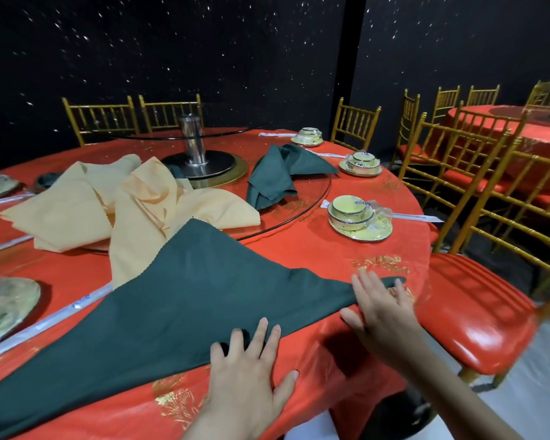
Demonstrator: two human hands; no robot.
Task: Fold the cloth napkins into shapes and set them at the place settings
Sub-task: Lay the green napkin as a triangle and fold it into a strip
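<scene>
Head view: I judge the task to be sitting at an early stage. One dark green napkin point(178, 296) is lying flat on the red tablecloth point(315, 258) at the near edge of the table. It is folded into a triangle whose tip is pointing far, toward the glass turntable point(313, 198).

The left hand point(245, 369) is pressing the near fold with its fingers spread and flat, gripping nothing. The right hand point(381, 308) is lying wide and flat over the triangle's right corner, also gripping nothing. This looks like a first fold being smoothed, so the shaping is yet to come.

The peach napkins point(86, 204) are sprawling loose on the left, partly over the turntable. A second green napkin point(277, 176) is slumping crumpled on the glass further off. No shaped napkin is showing at any setting, so nearly all the folding and placing is waiting to be done.

As for containers, the nearest bowl set point(351, 214) on the right is sitting nested on its saucer, apparently under clear wrap, with wrapped chopsticks point(416, 217) just beside it. Nothing besides crockery is showing inside. Two far bowl sets point(361, 161) are looking much the same. The plates at the left point(7, 306) are blurring too much to read.
</scene>
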